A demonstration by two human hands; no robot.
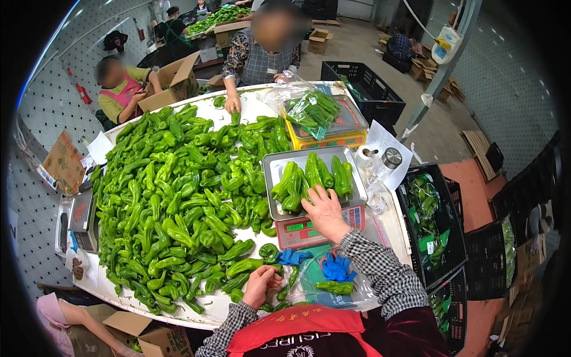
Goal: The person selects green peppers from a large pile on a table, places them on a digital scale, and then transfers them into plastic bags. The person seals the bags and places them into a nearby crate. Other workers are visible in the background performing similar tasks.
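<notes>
Green peppers (178, 209) lie in a large heap on a white table (243, 234). My right hand (324, 209) reaches over the metal pan (275, 177) of a red digital scale (285, 238), its fingertips at the green peppers (292, 185) lying there; whether it grips one is unclear. My left hand (263, 281) is above the near edge of the heap, fingers curled together; no pepper shows plainly in it. Blue gloves (337, 267), a loose pepper (334, 287) and clear plastic bags (308, 281) lie between my arms. A bag of peppers (314, 111) rests on a yellow scale (330, 142) beyond.
Across the table a co-worker's hand (233, 103) touches a pepper. Another person (127, 89) is at the back left beside a cardboard box (176, 80). A steel flask (388, 160) and paper stand right of the scales. Black crates (428, 223) with bagged peppers line the right side.
</notes>
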